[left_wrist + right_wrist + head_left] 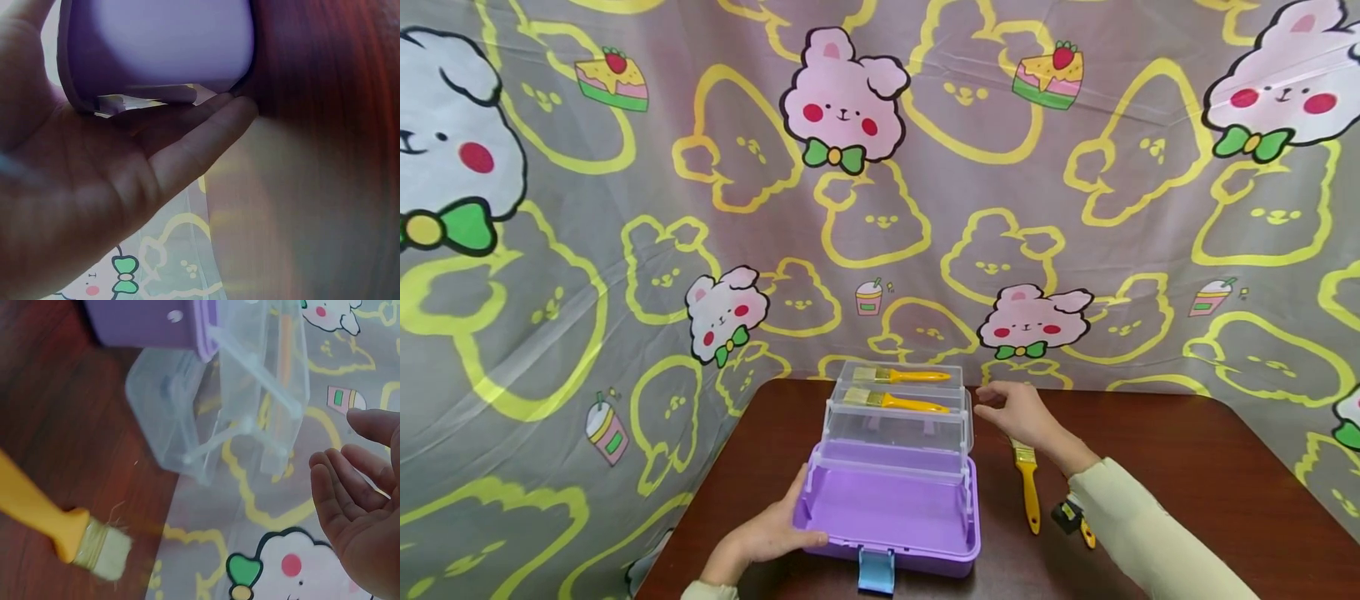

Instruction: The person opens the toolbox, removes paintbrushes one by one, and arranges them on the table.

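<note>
A purple storage box [887, 507] stands with its lid back and its clear fold-out trays [895, 429] raised. The left hand [775, 527] holds the box's front left corner, thumb by the front rim and fingers along the left side. One yellow-handled paintbrush [921, 376] lies in the top tray and another paintbrush [917, 404] in the tray below. To the right of the trays hovers the right hand [1026, 417], fingers loosely bent and holding nothing. Below that hand, a third paintbrush [1030, 492] lies on the table, its bristles toward the back.
The brown wooden table [1187, 467] reaches back to a patterned cloth [947, 208]. Another yellow handle [1087, 533] shows beside the right sleeve, partly hidden by a black wrist camera [1066, 515]. A blue latch [876, 571] hangs at the box's front.
</note>
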{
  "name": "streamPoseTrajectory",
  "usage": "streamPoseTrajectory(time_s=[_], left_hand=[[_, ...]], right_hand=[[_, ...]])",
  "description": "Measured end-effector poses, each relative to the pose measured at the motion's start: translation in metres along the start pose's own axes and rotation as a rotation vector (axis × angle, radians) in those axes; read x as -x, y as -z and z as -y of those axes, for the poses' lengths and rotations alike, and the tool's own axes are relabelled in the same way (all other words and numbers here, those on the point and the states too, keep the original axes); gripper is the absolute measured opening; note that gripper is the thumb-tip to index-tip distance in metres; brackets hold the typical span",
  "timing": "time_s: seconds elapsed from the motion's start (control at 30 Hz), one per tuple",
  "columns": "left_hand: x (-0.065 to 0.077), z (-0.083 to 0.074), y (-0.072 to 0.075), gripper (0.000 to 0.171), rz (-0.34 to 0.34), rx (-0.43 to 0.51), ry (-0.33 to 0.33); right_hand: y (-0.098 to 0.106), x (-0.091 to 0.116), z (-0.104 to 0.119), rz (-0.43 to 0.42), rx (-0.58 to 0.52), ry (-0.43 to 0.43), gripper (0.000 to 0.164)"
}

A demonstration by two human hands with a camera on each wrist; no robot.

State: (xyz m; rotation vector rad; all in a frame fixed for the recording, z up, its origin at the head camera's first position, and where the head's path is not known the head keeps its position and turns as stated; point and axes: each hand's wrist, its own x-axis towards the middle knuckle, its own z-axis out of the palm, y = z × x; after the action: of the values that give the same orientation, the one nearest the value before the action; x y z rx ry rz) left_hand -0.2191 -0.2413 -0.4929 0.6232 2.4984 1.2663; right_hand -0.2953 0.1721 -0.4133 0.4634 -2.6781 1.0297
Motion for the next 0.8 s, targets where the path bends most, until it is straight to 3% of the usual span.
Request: streamPoseTrajectory(time_s=[0.4, 0.8], left_hand=[[0.001, -0.001, 0.000, 0.114, -0.010, -0.016, -0.020], [-0.002, 0.001, -0.001, 0.113, -0.017, -0.025, -0.023]], right_hand=[[-0.020, -0.026, 0.021, 0.063, -0.041, 0.067, 0.029], [-0.037, -0.043, 0.021, 0.157, -0.039, 0.117, 0.036]])
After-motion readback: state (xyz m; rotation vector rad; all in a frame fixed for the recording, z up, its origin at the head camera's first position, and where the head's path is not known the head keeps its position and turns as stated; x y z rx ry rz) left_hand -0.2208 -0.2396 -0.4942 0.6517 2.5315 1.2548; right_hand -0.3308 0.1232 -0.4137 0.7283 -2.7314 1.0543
